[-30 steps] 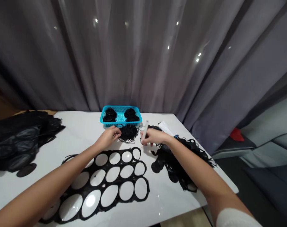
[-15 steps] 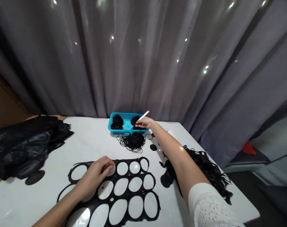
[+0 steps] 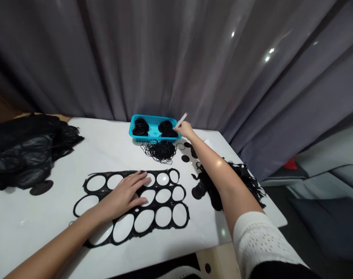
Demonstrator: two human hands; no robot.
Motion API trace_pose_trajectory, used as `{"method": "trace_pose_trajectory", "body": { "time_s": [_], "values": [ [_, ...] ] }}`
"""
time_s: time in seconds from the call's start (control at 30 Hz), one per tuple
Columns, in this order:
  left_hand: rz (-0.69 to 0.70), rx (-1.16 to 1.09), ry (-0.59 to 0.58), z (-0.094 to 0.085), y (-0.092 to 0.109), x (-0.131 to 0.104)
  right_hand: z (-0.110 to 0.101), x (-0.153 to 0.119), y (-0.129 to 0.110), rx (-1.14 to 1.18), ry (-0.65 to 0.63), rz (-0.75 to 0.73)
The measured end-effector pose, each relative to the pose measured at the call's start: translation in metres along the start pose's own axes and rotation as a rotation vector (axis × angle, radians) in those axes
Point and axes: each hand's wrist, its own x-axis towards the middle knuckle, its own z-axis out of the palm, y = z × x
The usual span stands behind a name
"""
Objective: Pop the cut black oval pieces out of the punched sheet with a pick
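My left hand [image 3: 125,197] lies flat with its fingers stretched out on a black sheet [image 3: 132,217] full of large round holes. Pinched in my right hand [image 3: 185,128] is a slim white pen-like tool [image 3: 181,119], its lower tip hard to make out. This hand is at the right end of a blue plastic basket [image 3: 154,139]. Black round bundles [image 3: 141,126] sit in the basket's left part, with more black bundles [image 3: 167,127] at its right. In front of the basket lies a tangled heap of thin black rings [image 3: 161,151].
Black sheet material [image 3: 25,151] is piled at the left, with a black disc [image 3: 42,187] beside it. Several small black discs [image 3: 185,158] lie right of the ring heap. Black scraps [image 3: 246,174] cover the table's right side. A grey curtain [image 3: 153,58] hangs behind the white table [image 3: 60,217].
The view has tilted down, so the table sits higher in it. My left hand has spread its fingers and shifted right over the holed sheet. My right hand has moved toward the basket's right end.
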Motion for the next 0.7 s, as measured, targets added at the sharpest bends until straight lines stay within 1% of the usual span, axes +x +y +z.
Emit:
{"method": "trace_pose_trajectory", "body": {
  "time_s": [0.03, 0.1, 0.13, 0.17, 0.23, 0.3, 0.33, 0.4, 0.5, 0.6, 0.7],
  "values": [
    [0.018, 0.039, -0.023, 0.005, 0.0, -0.002, -0.004, -0.013, 0.0, -0.007, 0.03, -0.017],
    [0.036, 0.097, -0.022, 0.013, 0.002, -0.004, -0.007, -0.05, 0.0, 0.014, 0.042, -0.04],
    [0.041, 0.116, -0.005, 0.016, 0.005, -0.003, -0.006, -0.073, 0.001, 0.072, 0.015, -0.071],
    [0.055, 0.128, 0.013, 0.019, 0.008, 0.0, -0.003, -0.098, 0.003, 0.161, -0.074, -0.088],
    [0.114, 0.142, 0.026, 0.024, 0.019, 0.009, 0.008, -0.145, 0.009, 0.297, -0.222, -0.076],
    [0.178, 0.152, 0.008, 0.03, 0.03, 0.023, 0.02, -0.183, 0.018, 0.373, -0.27, -0.012],
    [0.198, 0.159, -0.005, 0.034, 0.034, 0.029, 0.025, -0.196, 0.023, 0.354, -0.254, 0.004],
    [0.188, 0.175, -0.022, 0.041, 0.04, 0.04, 0.031, -0.212, 0.033, 0.26, -0.186, -0.003],
    [0.138, 0.19, -0.02, 0.049, 0.042, 0.048, 0.026, -0.219, 0.044, 0.134, -0.103, -0.026],
    [0.127, 0.202, -0.009, 0.051, 0.041, 0.048, 0.015, -0.22, 0.047, 0.137, -0.069, 0.014],
    [0.127, 0.205, 0.011, 0.048, 0.041, 0.046, 0.01, -0.22, 0.041, 0.238, -0.055, 0.052]
  ]
}}
